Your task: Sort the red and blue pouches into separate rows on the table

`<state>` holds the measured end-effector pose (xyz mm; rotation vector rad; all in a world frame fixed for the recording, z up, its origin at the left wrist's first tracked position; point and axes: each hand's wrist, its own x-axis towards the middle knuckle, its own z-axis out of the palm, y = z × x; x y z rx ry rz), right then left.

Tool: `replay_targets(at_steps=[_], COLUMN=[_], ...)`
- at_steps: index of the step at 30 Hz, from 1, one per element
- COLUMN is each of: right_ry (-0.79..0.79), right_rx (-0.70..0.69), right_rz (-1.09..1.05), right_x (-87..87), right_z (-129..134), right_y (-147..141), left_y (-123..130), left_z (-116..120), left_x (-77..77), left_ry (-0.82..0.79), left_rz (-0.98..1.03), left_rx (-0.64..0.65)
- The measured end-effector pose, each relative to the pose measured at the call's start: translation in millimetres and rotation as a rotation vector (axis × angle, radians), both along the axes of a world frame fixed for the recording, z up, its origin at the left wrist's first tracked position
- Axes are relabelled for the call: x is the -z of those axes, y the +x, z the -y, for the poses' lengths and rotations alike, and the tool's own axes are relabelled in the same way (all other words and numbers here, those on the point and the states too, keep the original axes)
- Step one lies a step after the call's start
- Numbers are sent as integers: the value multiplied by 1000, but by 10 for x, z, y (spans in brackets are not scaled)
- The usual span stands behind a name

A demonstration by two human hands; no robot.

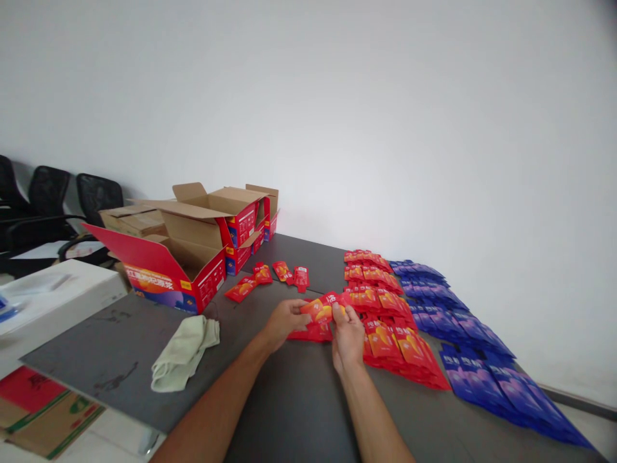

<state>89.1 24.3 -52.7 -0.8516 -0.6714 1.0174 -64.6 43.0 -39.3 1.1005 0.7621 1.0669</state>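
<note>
Between my two hands, over the dark grey table [289, 386], are red sachets [320, 309] with an orange fruit print. My left hand [285, 323] grips their left end, thumb on top. At the right end, my right hand [348, 331] has its fingers closed on them; exactly how many it holds I cannot tell. Just beneath, more red sachets [311, 332] lie on the table, partly covered by my hands. Close by on the right are overlapping rows of red sachets [385, 337]. Several loose red sachets [263, 273] lie beyond my left hand.
Rows of blue-purple sachets [482, 379] lie at the right. Open red cartons [168, 283] stand at the back left, some stacked. A pale folded cloth [186, 354] lies left of my arm. A white box [62, 302] and black chairs [99, 196] are farther left; a white wall [385, 128] rises behind.
</note>
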Motion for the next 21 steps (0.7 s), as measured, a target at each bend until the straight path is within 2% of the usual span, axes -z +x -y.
replay_targets(at_steps=[3, 9, 14, 16, 21], right_ry=[-22, 20, 60, 51, 11], right_rx=[-2, -17, -27, -70, -154], right_rz=[25, 70, 38, 88, 234], right_x=[-26, -115, -130, -126, -128], right_z=[3, 52, 94, 113, 151], right_y=[11, -3, -15, -32, -119], left_y=[9, -9, -49, -42, 8], left_z=[-3, -25, 23, 31, 2], left_x=[9, 34, -16, -30, -8], left_ry=[28, 50, 94, 167, 341], left_rz=[-136, -210, -239, -241, -299], left_rx=[-20, -79, 123, 145, -105])
